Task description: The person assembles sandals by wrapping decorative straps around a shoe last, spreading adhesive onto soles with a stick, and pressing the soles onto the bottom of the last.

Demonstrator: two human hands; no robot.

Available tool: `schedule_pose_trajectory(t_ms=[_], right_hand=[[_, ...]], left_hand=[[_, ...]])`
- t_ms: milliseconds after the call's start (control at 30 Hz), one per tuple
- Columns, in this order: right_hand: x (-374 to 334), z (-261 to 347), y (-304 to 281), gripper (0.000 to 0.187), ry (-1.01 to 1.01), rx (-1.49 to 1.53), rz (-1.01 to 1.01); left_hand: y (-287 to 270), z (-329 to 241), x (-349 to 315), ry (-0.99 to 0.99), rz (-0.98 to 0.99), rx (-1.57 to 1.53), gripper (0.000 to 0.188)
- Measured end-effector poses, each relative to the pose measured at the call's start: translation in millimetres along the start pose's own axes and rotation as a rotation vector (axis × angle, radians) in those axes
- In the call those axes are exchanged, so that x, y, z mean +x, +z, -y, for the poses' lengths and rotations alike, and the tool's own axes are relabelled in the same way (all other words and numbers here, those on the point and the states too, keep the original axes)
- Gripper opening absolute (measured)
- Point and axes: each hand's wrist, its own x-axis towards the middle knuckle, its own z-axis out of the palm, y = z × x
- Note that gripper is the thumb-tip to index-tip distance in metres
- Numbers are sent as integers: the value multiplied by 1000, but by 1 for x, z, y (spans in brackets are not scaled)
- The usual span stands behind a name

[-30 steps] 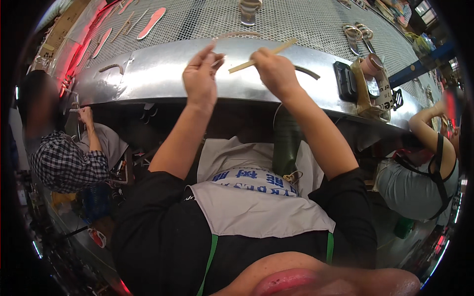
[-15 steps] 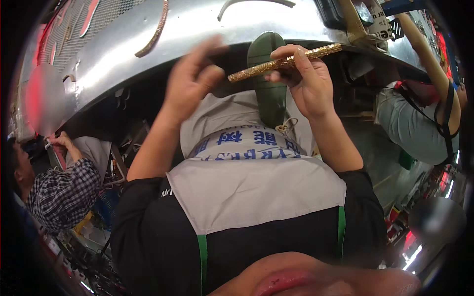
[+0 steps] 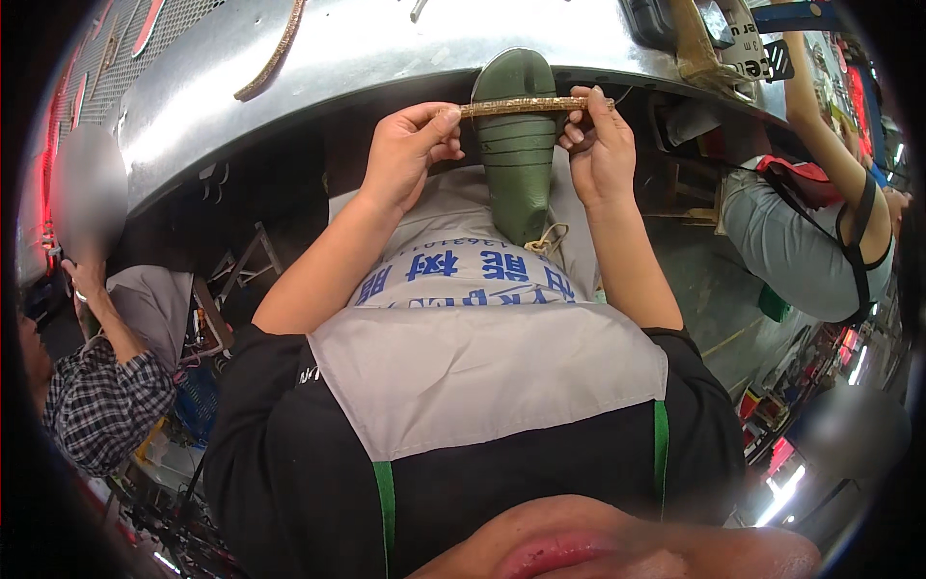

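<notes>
A narrow strap covered in gold sparkle is stretched level between my hands. My left hand pinches its left end, and my right hand grips the right end between thumb and fingers. Behind and below the strap, a green shoe last marked with dark cross lines leans from my lap up to the bench edge. The strap crosses the last near its upper, wider end; whether the two touch I cannot tell. A grey apron with blue print covers my lap.
Ahead is a shiny metal bench, with a curved gold strip on it at the left. A cardboard box and a dark container stand at the bench's right. One person in a checked shirt sits left; another person is at right.
My left hand, apart from the strap and blurred before, now holds its left end. The strap has gone from slanted to level across the last. My view has shifted slightly.
</notes>
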Motion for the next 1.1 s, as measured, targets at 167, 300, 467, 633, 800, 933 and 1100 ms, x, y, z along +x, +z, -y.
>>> schedule_pose_trajectory(t_ms=[167, 300, 467, 633, 800, 933, 1100], right_hand=[[-2, 3, 3, 30, -5, -32, -9], [0, 0, 5, 32, -1, -47, -23], [5, -8, 5, 31, 1, -53, -28], [13, -22, 5, 32, -25, -126, -34], [22, -41, 10, 34, 43, 68, -80], [23, -27, 8, 36, 173, 11, -95], [1, 0, 52, 22, 119, -184, 108]], left_hand=[[-3, 2, -4, 68, 11, -16, 25], [-8, 3, -2, 78, 13, 11, 26], [-16, 8, 6, 93, 39, -8, 27], [-25, 15, 18, 77, 84, -28, 27], [-32, 19, 36, -56, 170, -165, 27], [-12, 4, 27, -78, 338, -184, 28], [12, -29, 22, -40, 597, -102, 68]])
